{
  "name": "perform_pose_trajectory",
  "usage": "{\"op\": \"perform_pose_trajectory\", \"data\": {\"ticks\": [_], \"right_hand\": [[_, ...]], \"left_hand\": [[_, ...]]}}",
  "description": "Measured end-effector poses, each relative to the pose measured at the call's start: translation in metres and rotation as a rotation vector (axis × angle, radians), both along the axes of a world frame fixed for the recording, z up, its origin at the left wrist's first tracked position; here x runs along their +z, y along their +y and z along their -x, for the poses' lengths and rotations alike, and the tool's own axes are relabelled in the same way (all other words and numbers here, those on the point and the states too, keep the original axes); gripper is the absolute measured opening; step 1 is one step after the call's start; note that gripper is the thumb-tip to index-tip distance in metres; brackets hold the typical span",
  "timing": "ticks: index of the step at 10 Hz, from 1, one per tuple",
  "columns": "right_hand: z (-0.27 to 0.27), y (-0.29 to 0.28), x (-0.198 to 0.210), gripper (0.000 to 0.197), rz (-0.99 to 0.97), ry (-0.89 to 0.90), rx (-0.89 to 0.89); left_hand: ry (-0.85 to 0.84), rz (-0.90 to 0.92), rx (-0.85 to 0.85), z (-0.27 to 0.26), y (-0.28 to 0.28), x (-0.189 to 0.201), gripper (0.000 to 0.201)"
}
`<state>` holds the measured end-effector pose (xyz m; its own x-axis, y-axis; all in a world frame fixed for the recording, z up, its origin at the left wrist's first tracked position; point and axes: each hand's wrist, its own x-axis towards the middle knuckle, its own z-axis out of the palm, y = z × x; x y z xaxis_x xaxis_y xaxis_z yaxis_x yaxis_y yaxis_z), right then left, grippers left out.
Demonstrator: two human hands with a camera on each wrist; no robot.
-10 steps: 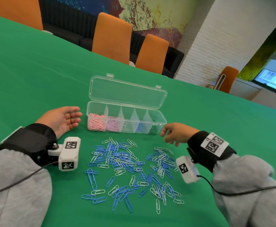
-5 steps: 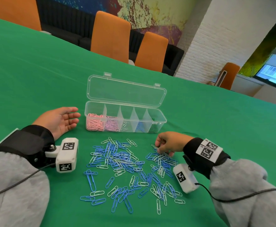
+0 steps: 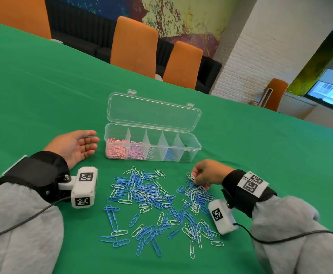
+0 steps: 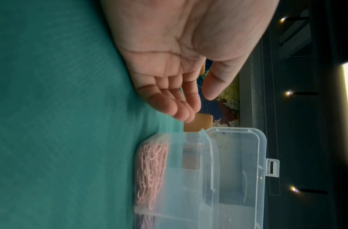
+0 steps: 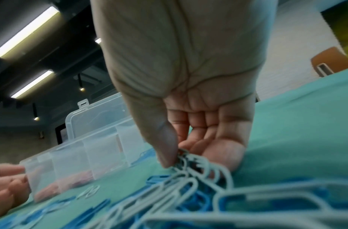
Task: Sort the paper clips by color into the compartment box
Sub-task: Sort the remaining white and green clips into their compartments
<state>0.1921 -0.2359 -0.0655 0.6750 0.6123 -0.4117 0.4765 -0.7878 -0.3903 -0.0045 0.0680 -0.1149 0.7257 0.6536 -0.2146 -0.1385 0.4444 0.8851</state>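
1. Clear plastic compartment box (image 3: 193,150) stands on the green bench (image 3: 43,91) with its lid (image 3: 153,113) swung up and back; every place below is given relative to this box.
2. Inside the box, counted from its left end: pink paper clips (image 3: 116,150) fill the first compartment, lilac ones (image 3: 135,152) the second, a few pale ones (image 3: 151,153) lie in the third, blue ones (image 3: 169,155) in the fourth and dark green ones (image 3: 185,156) in the last.
3. Loose paper clips (image 3: 151,196), blue and pale mint-white mixed, lie spread on the bench in front of the box, in a scatter as wide as the box is long.
4. Left hand (image 3: 76,147) rests palm up on the bench just beside the box's left end, apart from it. Its grip is slack, the fingers loosely extended and holding nothing, as the left wrist view (image 4: 169,62) also shows.
5. Right hand (image 3: 207,173) is down at the far right edge of the scatter, in front of the box's right end. Its grip is closed to a pinch: the right wrist view shows thumb (image 5: 165,148) and fingertips together on a small bunch of pale clips (image 5: 190,162).
6. Orange chairs (image 3: 134,46) stand beyond the bench, behind the box.
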Motion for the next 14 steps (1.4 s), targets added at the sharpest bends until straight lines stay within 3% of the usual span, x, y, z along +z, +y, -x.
{"op": "perform_pose_trajectory", "data": {"ticks": [3,7,11,12,13,14], "right_hand": [[-0.001,0.008,0.028,0.017,-0.477,0.285,-0.094],[0.02,0.095,0.045,0.017,-1.017,0.185,-0.209],[0.021,0.085,0.04,0.016,-0.821,-0.07,-0.166],[0.029,0.079,0.041,0.015,-0.637,-0.06,0.015],[0.045,0.081,0.034,0.015,-0.254,-0.114,0.347],[0.053,0.085,0.024,0.03,-0.052,-0.216,0.489]], "left_hand": [[-0.002,-0.001,-0.003,0.0,0.0,0.0,0.018],[0.004,-0.002,-0.003,0.002,-0.003,0.002,0.018],[-0.002,0.003,-0.005,0.001,-0.002,0.003,0.017],[-0.005,0.002,-0.004,0.001,-0.002,0.003,0.017],[-0.002,0.001,-0.001,0.001,-0.002,0.002,0.017],[0.003,0.002,-0.002,0.001,-0.003,0.002,0.017]]}}
